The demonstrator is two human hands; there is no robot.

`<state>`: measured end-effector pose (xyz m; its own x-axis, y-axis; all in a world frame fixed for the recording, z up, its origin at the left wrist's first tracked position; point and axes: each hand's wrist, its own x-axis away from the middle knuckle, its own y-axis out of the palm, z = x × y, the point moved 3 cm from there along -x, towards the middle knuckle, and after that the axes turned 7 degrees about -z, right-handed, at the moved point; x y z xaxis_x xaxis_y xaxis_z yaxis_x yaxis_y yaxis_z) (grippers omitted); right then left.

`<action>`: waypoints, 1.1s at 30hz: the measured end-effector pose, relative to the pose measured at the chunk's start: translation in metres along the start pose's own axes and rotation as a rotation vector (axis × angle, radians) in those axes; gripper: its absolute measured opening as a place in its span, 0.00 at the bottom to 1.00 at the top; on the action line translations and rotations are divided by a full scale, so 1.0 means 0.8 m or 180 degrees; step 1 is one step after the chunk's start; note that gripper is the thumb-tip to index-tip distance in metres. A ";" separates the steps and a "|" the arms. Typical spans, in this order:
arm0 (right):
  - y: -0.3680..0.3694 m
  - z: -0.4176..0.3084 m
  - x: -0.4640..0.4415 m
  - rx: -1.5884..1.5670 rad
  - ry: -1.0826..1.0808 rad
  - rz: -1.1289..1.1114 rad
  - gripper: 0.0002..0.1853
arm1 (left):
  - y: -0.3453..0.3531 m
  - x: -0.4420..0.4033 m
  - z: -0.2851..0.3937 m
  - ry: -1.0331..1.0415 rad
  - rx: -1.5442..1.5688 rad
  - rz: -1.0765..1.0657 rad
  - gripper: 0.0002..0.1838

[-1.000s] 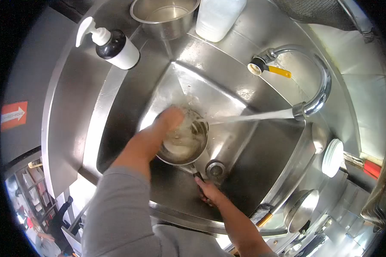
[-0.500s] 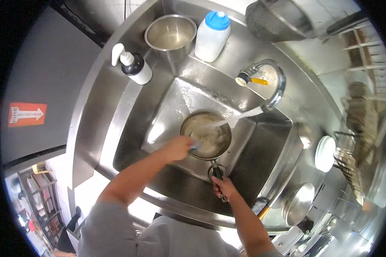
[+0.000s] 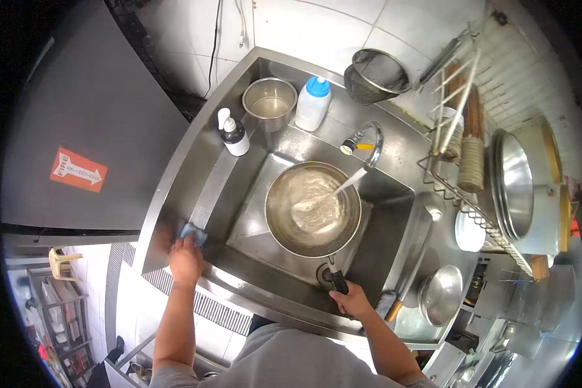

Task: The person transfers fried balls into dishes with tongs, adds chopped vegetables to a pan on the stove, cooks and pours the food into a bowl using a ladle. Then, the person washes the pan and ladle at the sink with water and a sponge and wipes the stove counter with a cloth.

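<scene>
A round metal frying pan is held over the sink basin, with cloudy water swirling in it. My right hand is wrapped round its black handle. Water runs into the pan from the curved faucet. At the sink's left rim, my left hand has its fingers closed on a blue-grey cloth or scrubbing pad, which touches the steel ledge; its exact kind is unclear.
A pump bottle, a steel pot and a blue-capped white bottle stand along the back left. A strainer bowl and a wooden-handled brush lie right of the basin. A wire rack hangs at right.
My left hand has moved left from the pan to the sink's rim with the blue-grey pad. The pan has come up closer to the camera, my right hand still on its handle.
</scene>
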<state>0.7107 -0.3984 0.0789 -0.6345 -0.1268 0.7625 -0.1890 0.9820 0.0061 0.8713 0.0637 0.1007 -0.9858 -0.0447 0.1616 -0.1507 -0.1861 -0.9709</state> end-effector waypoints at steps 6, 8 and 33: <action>-0.011 -0.024 0.050 0.0392 -0.0120 0.0399 0.11 | -0.036 0.018 0.062 0.0679 0.0155 0.0968 0.32; -0.010 -0.010 0.053 0.0477 -0.0114 0.0486 0.11 | -0.028 0.018 0.127 0.1127 0.0779 0.0484 0.36; -0.022 0.026 0.115 0.1688 -0.0780 0.2057 0.17 | 0.133 -0.104 0.364 0.3332 -0.0442 -0.2906 0.28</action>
<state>0.6398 -0.4305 0.1353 -0.8698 0.3463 0.3514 -0.0216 0.6848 -0.7284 0.9585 -0.2383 0.0352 -0.1235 0.7952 0.5936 -0.7075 0.3489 -0.6146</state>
